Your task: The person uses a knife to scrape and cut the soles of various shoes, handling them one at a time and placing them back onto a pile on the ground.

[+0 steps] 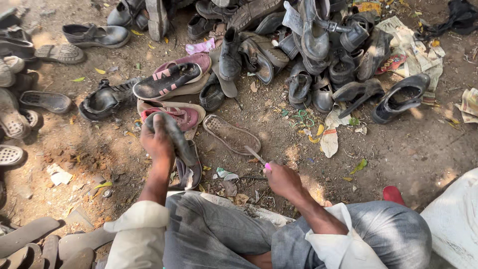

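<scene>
My left hand [157, 139] grips a worn dark shoe [181, 154] by its upper end, holding it upright with its lower end on the dirt in front of my knees. My right hand [281, 179] is closed on a small tool with a pink handle [259, 158], its thin metal tip pointing up and left toward a loose brown sole [231, 134] lying on the ground. A pink and maroon shoe [177, 115] lies just behind the left hand.
A big heap of black shoes and sandals [308, 55] fills the back. More sandals [30, 99] lie along the left edge and loose soles [45, 244] at the lower left. Newspaper [418, 55] lies at the right, a white sack [455, 224] at lower right.
</scene>
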